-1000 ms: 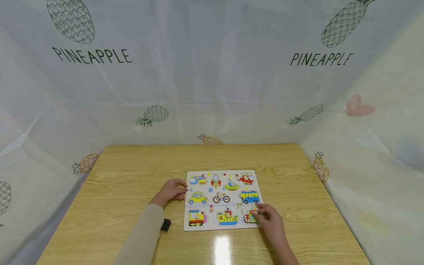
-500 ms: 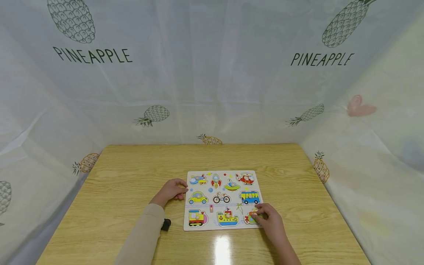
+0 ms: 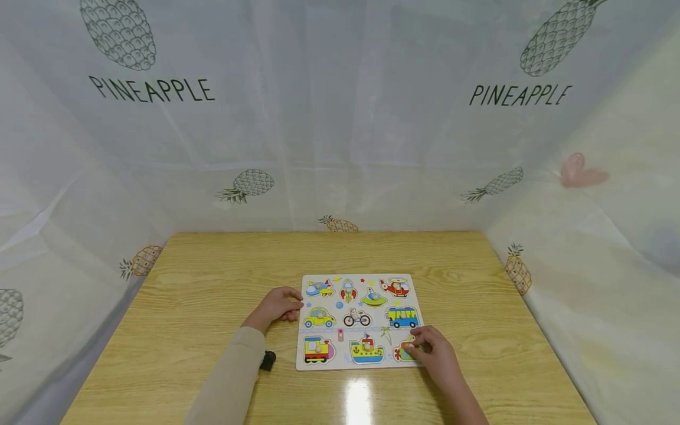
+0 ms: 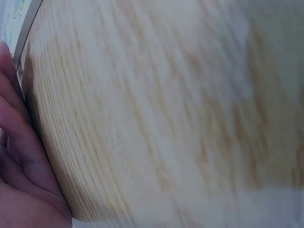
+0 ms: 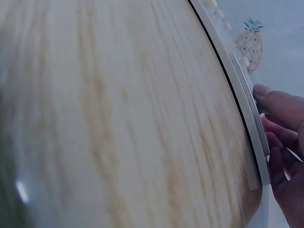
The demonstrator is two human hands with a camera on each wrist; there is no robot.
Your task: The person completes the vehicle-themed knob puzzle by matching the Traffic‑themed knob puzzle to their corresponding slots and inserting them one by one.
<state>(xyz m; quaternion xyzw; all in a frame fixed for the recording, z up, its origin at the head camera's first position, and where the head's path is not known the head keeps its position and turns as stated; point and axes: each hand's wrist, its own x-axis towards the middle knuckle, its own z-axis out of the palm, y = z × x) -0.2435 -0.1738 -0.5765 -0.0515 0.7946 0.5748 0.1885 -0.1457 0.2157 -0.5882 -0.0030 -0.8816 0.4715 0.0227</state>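
A pale wooden knob puzzle board (image 3: 340, 366) lies flat on the table, filled with painted vehicle pieces. My right hand (image 3: 438, 354) is at its lower right corner, thumb and forefinger pinching the knob of the submarine piece (image 3: 399, 354), which they partly cover. Seen edge-on in the right wrist view, a thin piece (image 5: 255, 124) under the fingers stands slightly above the board's surface. At the board's left edge, my left hand (image 3: 276, 304) rests on the table with loosely bent fingers, their tips touching the edge. Those fingers (image 4: 23, 137) lie beside the board in the left wrist view.
Other knobbed pieces sit in the board, among them a ship (image 3: 366, 351), train (image 3: 317, 349), bus (image 3: 402, 317) and bicycle (image 3: 356, 319). The wooden table (image 3: 223, 260) is enclosed by pineapple-print cloth (image 3: 340, 147). A small black object (image 3: 268, 360) is by the left sleeve.
The submarine piece has settled lower and flatter at its place, its shadowed near edge less visible. My right hand keeps its pinch; my left hand stays at the board's edge.
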